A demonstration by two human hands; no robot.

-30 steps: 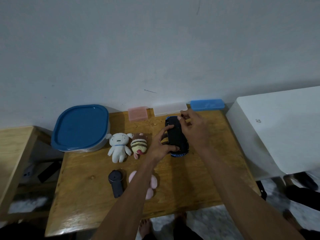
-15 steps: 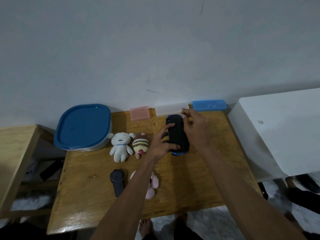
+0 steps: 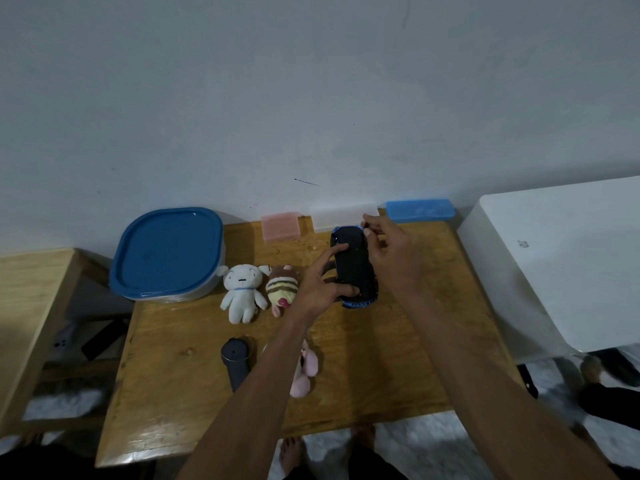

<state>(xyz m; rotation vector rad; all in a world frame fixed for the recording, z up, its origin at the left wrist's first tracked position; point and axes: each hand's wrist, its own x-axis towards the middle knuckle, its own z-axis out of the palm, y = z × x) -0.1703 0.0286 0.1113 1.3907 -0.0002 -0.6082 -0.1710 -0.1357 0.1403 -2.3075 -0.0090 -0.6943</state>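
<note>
Little shifts over the last second. The left hand (image 3: pixel 325 289) keeps its grip clenched round the near left side of the toy car (image 3: pixel 351 268), thumb under the near end, while the index finger slides a touch farther up the dark top face. The car stays put over the far middle of the counter (image 3: pixel 173 393), just right of the striped plush (image 3: pixel 282 287) and short of the clear box (image 3: pixel 343 214) by the wall. The right hand (image 3: pixel 391 258) also holds on, its fingertips (image 3: pixel 367 230) pinching the far right corner as before. I judge the work is stalled on a fiddly detail at that end, not on moving the car anywhere.

The car is long and rounded, black on the upward face, with blue trim showing at both ends. It looks belly-up, though the dim light hides the detail. Whether it rests on the counter or hangs just above it, I cannot tell.
</note>
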